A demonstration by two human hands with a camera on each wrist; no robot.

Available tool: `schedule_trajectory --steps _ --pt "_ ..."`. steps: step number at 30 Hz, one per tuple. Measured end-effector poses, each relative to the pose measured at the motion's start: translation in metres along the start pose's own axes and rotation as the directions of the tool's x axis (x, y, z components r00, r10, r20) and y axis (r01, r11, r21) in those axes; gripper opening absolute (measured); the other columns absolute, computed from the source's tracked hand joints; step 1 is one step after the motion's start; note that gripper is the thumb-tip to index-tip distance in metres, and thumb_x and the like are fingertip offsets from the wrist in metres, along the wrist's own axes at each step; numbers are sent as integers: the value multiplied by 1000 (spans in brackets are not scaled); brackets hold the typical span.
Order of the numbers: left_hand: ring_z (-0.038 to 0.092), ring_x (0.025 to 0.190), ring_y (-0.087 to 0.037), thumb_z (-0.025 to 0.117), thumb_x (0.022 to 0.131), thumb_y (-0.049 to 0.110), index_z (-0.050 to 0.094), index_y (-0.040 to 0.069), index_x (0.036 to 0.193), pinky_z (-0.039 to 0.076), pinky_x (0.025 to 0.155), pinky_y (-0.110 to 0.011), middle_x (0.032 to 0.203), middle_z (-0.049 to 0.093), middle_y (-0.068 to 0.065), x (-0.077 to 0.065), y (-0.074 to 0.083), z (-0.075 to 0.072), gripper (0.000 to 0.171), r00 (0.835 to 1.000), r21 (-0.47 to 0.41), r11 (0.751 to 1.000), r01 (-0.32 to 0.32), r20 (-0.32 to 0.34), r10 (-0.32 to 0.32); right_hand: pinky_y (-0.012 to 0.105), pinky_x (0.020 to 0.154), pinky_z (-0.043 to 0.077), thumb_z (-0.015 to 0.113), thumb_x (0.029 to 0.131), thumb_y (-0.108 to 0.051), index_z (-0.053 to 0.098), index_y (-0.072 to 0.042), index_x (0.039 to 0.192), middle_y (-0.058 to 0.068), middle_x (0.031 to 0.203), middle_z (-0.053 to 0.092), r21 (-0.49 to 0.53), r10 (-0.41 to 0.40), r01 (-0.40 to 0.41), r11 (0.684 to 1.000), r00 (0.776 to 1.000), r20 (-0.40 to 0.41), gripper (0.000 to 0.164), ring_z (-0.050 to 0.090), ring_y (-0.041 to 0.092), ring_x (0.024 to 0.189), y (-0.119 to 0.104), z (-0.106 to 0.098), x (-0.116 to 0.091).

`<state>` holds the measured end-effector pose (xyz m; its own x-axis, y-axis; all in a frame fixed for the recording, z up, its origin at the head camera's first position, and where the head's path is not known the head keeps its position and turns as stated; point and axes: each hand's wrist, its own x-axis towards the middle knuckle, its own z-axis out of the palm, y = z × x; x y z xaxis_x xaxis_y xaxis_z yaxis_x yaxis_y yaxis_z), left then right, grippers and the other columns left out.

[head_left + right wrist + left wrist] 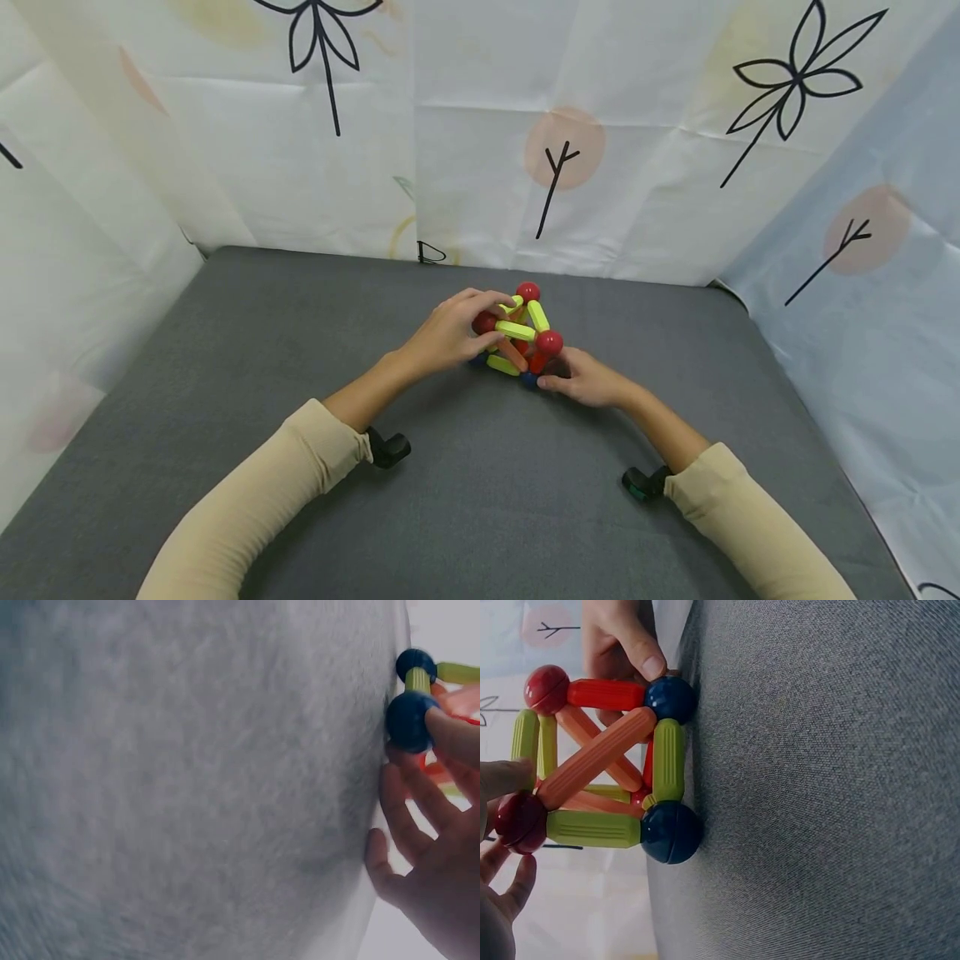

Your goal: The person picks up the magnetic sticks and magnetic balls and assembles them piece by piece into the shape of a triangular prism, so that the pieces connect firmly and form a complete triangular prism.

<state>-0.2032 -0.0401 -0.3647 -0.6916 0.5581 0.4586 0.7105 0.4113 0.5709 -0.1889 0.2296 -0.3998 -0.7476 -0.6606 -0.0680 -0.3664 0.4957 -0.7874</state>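
A box-like frame of magnetic building sticks and balls stands on the grey table, between the two hands. My left hand [454,332] holds it by a dark red ball [521,823] at an upper corner, thumb and fingers on either side. At a lower corner, my right hand [588,380] grips a blue ball [409,722], its thumb pressed on the near side. Yellow-green sticks [594,829] and a red stick [606,694] form the edges. An orange stick [598,757] slants across one face. Another blue ball [672,832] rests at the table. The far side is partly hidden.
The grey tabletop [510,492] reaches back to a white cloth wall [480,183] with leaf drawings. More cloth hangs at the left and right. A black wrist camera [388,449] sits at the left cuff, another black camera [645,483] at the right cuff.
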Motion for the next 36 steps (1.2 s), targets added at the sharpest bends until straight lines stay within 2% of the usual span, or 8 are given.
schedule_trajectory --steps 7,15,18,22,26,32,36 --pt "55 102 -20 78 86 7 63 7 127 48 83 -37 107 71 -2 0 -1 0 44 1000 -43 999 6 -5 -6 52 98 48 62 96 -5 53 4 133 18 126 63 -145 17 -22 989 999 -36 39 62 34 112 -16 6 2" --pt "56 103 -20 78 86 7 63 7 127 50 81 -35 107 71 -3 0 -2 1 43 1000 -33 999 -8 -5 7 51 94 51 63 94 -4 54 4 131 20 124 64 -194 80 -87 977 996 -47 39 66 34 107 -28 6 1" --pt "55 107 -21 78 86 6 66 7 125 50 83 -36 110 70 -3 1 -2 1 40 999 -17 999 -32 -1 32 51 92 52 63 94 -4 54 3 132 21 124 64 -197 102 -111 974 993 -52 40 67 34 106 -30 6 1" --pt "55 111 -21 77 86 5 72 9 114 51 84 -36 109 69 -3 2 -1 0 28 997 49 995 -82 14 81 48 89 54 63 94 -3 53 5 133 22 122 64 -202 98 -107 974 994 -55 40 67 34 104 -32 7 1" --pt "55 112 -21 77 87 6 74 10 112 51 83 -35 108 68 -4 3 -1 0 26 997 81 993 -82 22 80 46 87 54 62 95 -2 53 5 133 22 122 64 -199 82 -92 976 995 -59 40 68 34 104 -32 8 1" --pt "56 115 -21 79 86 10 67 8 124 51 88 -38 119 67 -5 0 -3 -5 40 999 -4 999 -49 20 49 48 91 53 61 97 -5 51 5 135 22 126 62 -178 55 -61 982 998 -37 41 66 35 108 -25 4 -3" --pt "60 112 -21 80 85 10 65 6 127 50 90 -43 120 68 -7 -6 -11 -18 45 999 -49 998 -42 -17 41 50 91 52 60 99 -10 48 4 139 23 127 61 -170 45 -53 984 998 -49 44 64 37 111 -14 -8 -14"
